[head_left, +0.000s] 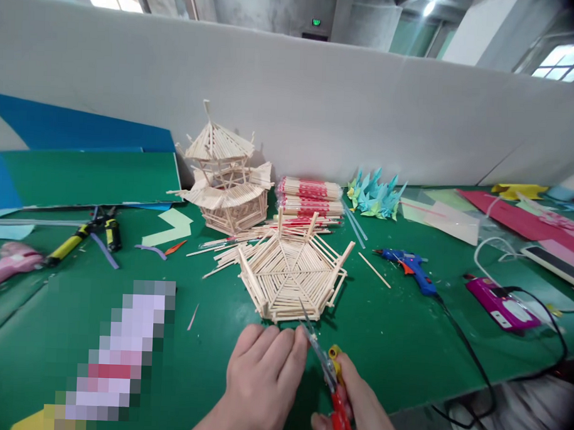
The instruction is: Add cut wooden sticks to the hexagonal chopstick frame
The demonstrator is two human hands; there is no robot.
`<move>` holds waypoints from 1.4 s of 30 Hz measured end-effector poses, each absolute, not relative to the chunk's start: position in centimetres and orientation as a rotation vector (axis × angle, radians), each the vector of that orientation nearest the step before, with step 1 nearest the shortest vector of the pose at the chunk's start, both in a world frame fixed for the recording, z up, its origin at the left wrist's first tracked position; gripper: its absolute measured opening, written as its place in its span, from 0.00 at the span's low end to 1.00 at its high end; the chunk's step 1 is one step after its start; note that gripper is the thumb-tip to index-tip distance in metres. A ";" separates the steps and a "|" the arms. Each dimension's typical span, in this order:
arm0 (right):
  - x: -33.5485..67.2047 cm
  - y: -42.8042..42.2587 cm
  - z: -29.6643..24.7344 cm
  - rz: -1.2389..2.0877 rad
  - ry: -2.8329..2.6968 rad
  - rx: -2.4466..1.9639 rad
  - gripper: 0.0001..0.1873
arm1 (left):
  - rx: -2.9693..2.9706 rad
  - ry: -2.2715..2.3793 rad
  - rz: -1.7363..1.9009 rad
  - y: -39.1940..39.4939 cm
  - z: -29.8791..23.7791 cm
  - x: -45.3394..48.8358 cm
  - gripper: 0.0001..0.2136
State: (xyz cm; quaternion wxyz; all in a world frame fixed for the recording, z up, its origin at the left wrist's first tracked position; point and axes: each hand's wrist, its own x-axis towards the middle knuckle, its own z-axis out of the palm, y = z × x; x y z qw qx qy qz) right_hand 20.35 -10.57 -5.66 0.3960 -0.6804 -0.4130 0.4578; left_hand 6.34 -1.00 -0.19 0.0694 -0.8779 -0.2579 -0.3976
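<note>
My left hand (267, 380) is at the front of the table, fingers curled and pressed together. What it pinches, if anything, is hidden. My right hand (362, 402) is closed around red-handled scissors (326, 364), their blades pointing up and left past the left fingertips. A small yellow piece (333, 353) shows by the right fingers. Just beyond both hands sits an eight-sided stick frame (289, 274), with a floor of thin wooden sticks and several short upright posts. Behind it, to the left, stands a tiered pavilion (231, 200) built from sticks.
Packed stick bundles (311, 197) and loose sticks (233, 257) lie behind the frame. Blue paper cranes (377, 193) stand at the back. On the right are a blue glue gun (410, 266) with its cord and a magenta power strip (503, 304). Yellow-handled pliers (72, 245) lie left, near another person's hand (17, 262).
</note>
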 end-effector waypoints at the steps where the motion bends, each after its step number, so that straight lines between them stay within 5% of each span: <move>1: 20.4 -10.6 -5.6 1.160 -1.048 -1.741 0.27 | -2.636 -0.770 -1.200 -1.0 -0.2 6.3 0.10; 22: 20.2 -10.2 -5.6 1.249 -0.902 -1.699 0.08 | -2.710 -0.670 -1.207 -1.7 -0.6 7.0 0.10; 34: 26.9 -9.8 -5.8 0.932 -0.900 -1.812 0.17 | -3.281 -1.431 -1.651 -0.8 0.3 7.1 0.11; 42: 33.9 -9.9 -6.4 0.230 -1.360 -2.368 0.25 | -3.371 -1.161 -1.219 -1.6 -1.1 6.7 0.12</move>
